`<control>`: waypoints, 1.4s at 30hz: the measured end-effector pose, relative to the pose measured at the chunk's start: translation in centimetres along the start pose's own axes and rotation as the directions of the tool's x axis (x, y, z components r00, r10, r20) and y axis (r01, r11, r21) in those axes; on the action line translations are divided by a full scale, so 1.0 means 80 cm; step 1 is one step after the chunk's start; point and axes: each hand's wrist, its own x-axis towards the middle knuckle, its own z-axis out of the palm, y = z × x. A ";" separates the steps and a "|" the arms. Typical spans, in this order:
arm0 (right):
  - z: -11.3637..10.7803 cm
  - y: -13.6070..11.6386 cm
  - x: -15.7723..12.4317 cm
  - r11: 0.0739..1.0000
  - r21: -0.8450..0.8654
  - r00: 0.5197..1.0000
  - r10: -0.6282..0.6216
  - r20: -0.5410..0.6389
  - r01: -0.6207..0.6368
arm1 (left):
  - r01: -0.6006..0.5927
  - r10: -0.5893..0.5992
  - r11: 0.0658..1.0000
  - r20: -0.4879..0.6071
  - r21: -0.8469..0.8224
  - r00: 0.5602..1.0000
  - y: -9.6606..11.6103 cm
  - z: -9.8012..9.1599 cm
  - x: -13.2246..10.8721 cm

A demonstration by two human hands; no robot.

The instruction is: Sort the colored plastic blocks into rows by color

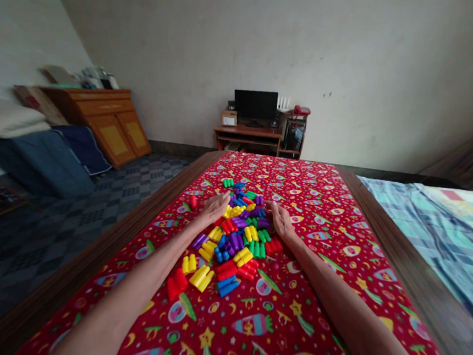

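Red, yellow, green, blue and purple blocks (230, 243) lie on a red cloth (324, 218) patterned with rockets and stars.

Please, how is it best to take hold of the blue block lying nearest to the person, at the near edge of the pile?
Probably grip the blue block across its two long sides, coming from above. It lies flat on the red cloth, with bare cloth on its near side; red blocks crowd its far side, so a pinch from above seems clearest.

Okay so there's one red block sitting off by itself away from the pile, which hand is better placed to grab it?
Left, probably. The lone red block lies just outside the left hand, on the pile's left edge. The right hand rests on the pile's far side and would have to cross over the blocks.
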 end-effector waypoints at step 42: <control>-0.041 0.020 0.018 0.931 0.356 0.947 0.182 -0.263 -0.080 | -0.001 -0.001 1.000 -0.187 -0.012 0.982 -0.028 -0.008 0.106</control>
